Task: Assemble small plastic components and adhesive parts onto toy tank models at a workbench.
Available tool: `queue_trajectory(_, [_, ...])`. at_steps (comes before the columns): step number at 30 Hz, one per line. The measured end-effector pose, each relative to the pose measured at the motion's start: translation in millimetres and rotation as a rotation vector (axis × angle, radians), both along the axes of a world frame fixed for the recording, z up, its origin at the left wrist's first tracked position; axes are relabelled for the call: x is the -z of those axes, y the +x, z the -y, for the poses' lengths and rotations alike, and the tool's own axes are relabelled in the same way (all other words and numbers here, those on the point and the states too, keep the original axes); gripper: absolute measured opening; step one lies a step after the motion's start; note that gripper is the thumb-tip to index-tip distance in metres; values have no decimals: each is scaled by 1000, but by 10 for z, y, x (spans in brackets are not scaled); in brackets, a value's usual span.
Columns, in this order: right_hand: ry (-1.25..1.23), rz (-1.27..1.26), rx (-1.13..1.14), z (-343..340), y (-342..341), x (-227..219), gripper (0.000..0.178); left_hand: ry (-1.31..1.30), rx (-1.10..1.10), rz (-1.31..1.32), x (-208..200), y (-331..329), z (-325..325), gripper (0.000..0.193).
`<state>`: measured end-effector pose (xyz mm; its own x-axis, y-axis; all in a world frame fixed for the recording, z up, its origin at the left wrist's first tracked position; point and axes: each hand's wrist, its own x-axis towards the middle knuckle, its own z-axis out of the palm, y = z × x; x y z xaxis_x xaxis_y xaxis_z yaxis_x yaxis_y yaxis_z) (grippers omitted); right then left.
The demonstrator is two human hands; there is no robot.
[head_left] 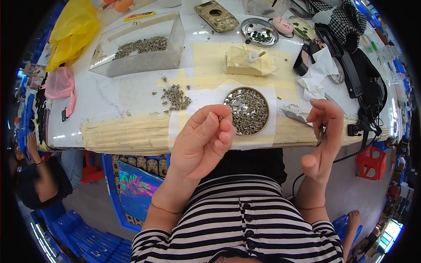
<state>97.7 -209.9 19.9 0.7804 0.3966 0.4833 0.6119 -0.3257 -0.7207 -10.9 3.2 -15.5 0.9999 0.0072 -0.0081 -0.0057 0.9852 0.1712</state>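
My left hand (202,142) is closed in a pinch above the table's front edge. Between its thumb and fingertips is a tiny dark metal piece (220,118). Just beyond that hand, a round dish (266,125) holds many small metal pieces (249,111) on white paper. My right hand (326,136), right of the dish, has its thumb held away from curled fingers. A slim dark metal tool (321,136) shows against those fingers; its exact kind is hidden. A grey pointed blade (297,115) appears beside the fingertips, and I cannot tell whether it belongs to that tool.
A loose pile of metal pieces (176,97) lies left of the dish. Behind stand a clear box (136,65), a tape-covered block (245,63) and a tray of dark green pieces (259,31). Black straps and cables (364,87) crowd the right. Below sits a blue crate (109,186).
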Motion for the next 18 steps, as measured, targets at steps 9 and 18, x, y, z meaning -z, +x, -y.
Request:
queue_trajectory(9, [-168, 21, 148, 202, 205, -36, 45, 43, -16, 13, -10, 13, 27, 24])
queue_trajectory(18, [-470, 113, 234, 309, 373, 24, 9, 450, -139, -55, -46, 26, 27, 21])
